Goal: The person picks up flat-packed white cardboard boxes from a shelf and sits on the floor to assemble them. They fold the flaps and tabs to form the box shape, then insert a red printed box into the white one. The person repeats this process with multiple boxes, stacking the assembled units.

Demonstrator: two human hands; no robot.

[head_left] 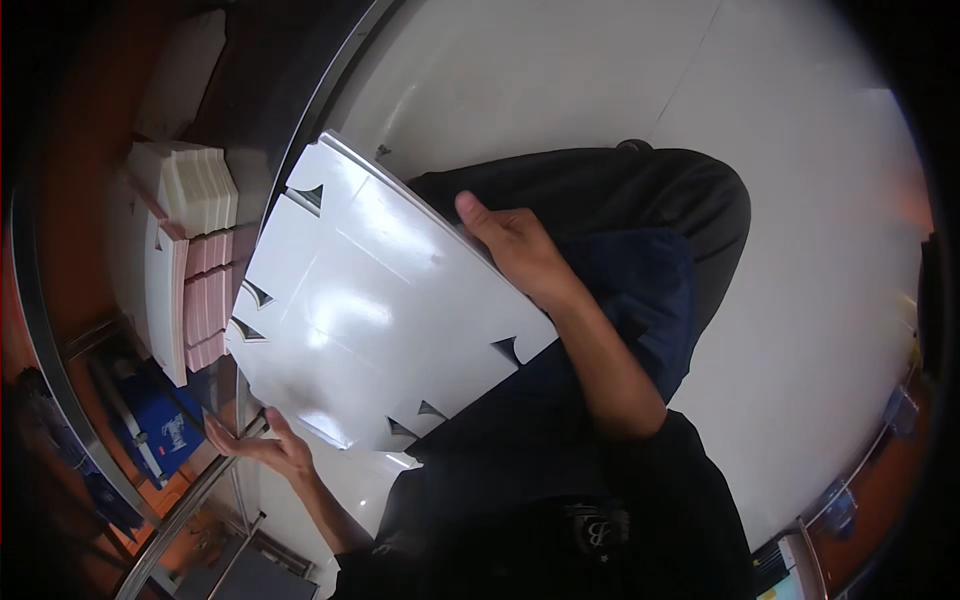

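A stack of glossy white card sheets [370, 290], possibly flattened boxes, lies tilted across my lap. Small curved notches cut into two opposite edges show dark gaps. My right hand [520, 255] grips the stack's right edge, its thumb at the upper side and the other fingers hidden behind or underneath. By the lower left corner is my left hand [270, 450], with fingers stretched out and thumb raised. It appears to be just off the card, with nothing in it.
At left, a shelf or table with a metal edge [330, 90] carries piles of pink card pieces [208, 285] and cream card pieces [198, 185]. Below them is a blue printed package [160, 420]. Metal frame bars [185, 520] stand at lower left. Pale floor [800, 250] spreads to the right.
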